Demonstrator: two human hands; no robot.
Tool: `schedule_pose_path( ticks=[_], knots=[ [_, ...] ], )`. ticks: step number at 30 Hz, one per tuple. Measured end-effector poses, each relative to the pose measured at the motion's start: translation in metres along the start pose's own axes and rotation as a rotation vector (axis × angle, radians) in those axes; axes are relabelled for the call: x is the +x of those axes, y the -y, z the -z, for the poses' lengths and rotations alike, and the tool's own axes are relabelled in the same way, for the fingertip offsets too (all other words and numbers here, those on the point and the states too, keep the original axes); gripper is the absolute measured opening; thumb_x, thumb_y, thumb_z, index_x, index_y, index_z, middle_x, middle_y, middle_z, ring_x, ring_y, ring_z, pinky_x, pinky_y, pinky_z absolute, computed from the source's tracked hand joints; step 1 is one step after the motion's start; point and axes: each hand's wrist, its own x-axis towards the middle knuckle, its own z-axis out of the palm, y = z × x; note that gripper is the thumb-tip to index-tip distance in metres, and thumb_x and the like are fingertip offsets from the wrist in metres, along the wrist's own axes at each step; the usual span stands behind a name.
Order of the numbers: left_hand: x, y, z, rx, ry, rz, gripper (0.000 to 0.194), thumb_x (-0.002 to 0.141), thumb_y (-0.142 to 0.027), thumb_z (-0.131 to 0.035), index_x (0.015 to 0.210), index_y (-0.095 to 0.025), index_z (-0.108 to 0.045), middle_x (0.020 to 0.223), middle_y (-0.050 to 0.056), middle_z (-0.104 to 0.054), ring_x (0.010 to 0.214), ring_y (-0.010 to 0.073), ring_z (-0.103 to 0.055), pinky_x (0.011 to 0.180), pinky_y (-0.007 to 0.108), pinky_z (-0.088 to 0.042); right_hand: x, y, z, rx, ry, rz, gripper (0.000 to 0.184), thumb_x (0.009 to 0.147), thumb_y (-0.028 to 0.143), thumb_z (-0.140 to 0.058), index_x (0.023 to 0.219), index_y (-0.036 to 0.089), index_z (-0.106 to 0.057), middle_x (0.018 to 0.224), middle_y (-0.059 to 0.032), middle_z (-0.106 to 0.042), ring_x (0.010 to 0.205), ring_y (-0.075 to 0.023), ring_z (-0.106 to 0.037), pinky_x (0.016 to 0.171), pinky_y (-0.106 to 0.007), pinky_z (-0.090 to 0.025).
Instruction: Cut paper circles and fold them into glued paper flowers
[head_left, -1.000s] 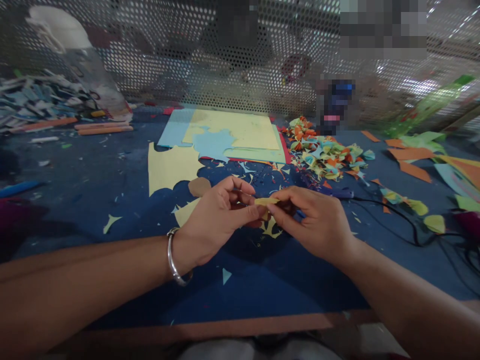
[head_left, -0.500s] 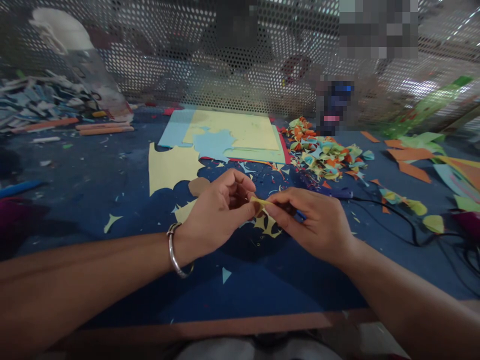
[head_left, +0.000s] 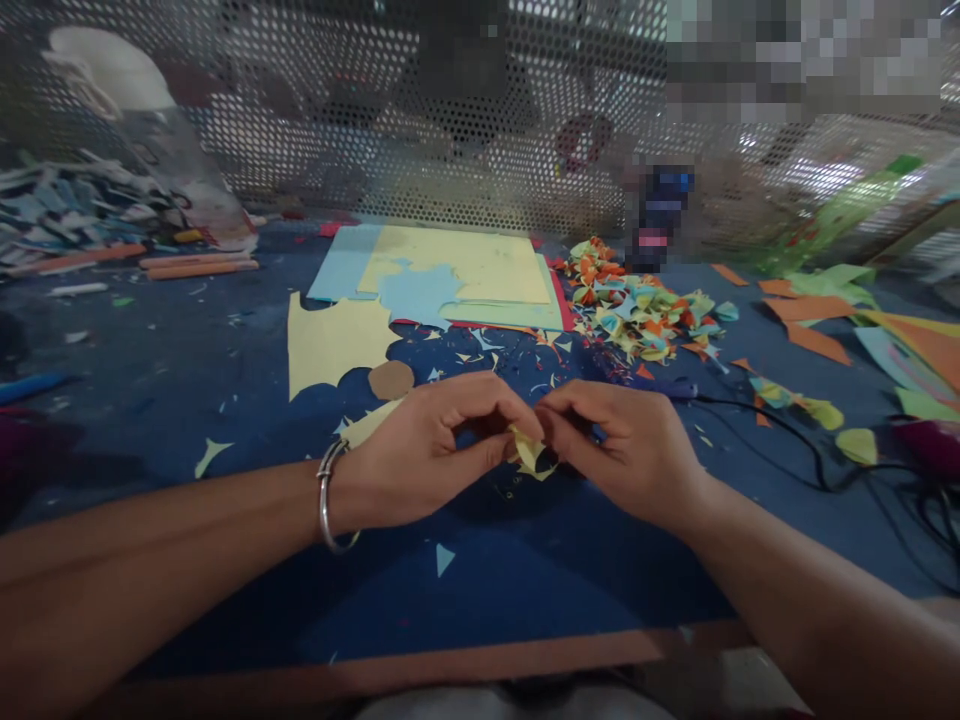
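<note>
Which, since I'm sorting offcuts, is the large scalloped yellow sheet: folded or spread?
Spread: the scalloped yellow sheet lies flat, with no fold visible.

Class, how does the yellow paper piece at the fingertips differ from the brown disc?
The yellow paper piece is bent; the brown disc looks flat. The left hand pinches the piece; the disc lies on the blue table. Both are smaller than the scalloped yellow sheet.

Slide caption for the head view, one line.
Left hand and right hand meet at a yellow paper piece above a blue tabletop strewn with paper scraps.
</note>
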Motion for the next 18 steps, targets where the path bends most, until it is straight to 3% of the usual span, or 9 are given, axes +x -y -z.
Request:
schedule_pose_path(
  ticks=[5, 11, 14, 18],
  knots=[
    [0.005, 0.004, 0.002, 0.0, -0.187, 0.104, 0.008, 0.088, -0.017, -0.064, 0.094, -0.019, -0.068, 0.086, 0.003, -0.069, 0.069, 0.0129, -0.063, 0.062, 0.024, -0.049, 0.003, -0.018, 0.02, -0.166, 0.011, -0.094, 0.013, 0.094, 0.025, -0.057, 0.086, 0.021, -0.067, 0.075, -0.0003, -0.071, 0.06, -0.0115, -0.062, 0.058, -0.023, -0.045],
    [0.006, 0.011, 0.006, 0.062, -0.291, 0.115, 0.011, 0.09, -0.023, -0.064, 0.099, -0.019, -0.068, 0.091, 0.005, -0.071, 0.077, 0.0145, -0.065, 0.065, 0.026, -0.05, -0.011, -0.077, 0.064, -0.683, 0.199, -0.207, 0.009, 0.079, 0.019, -0.061, 0.084, 0.022, -0.068, 0.078, -0.006, -0.073, 0.062, -0.0227, -0.064, 0.054, -0.033, -0.043],
    [0.006, 0.016, 0.007, 0.05, -0.322, 0.147, 0.015, 0.09, -0.027, -0.065, 0.102, -0.018, -0.068, 0.089, 0.006, -0.07, 0.078, 0.0162, -0.066, 0.068, 0.029, -0.052, -0.023, -0.102, 0.071, -0.744, 0.242, -0.164, 0.027, 0.07, 0.013, -0.062, 0.096, 0.019, -0.068, 0.095, -0.0149, -0.074, 0.09, -0.0357, -0.068, 0.074, -0.046, -0.051],
    [0.006, 0.018, 0.008, -0.004, -0.321, 0.187, 0.018, 0.089, -0.03, -0.068, 0.102, -0.018, -0.067, 0.085, 0.006, -0.07, 0.076, 0.0175, -0.067, 0.067, 0.031, -0.053, -0.025, -0.114, 0.068, -0.707, 0.24, -0.135, 0.035, 0.072, 0.009, -0.058, 0.104, 0.019, -0.068, 0.102, -0.0154, -0.073, 0.096, -0.0347, -0.066, 0.084, -0.049, -0.051]
  ],
)
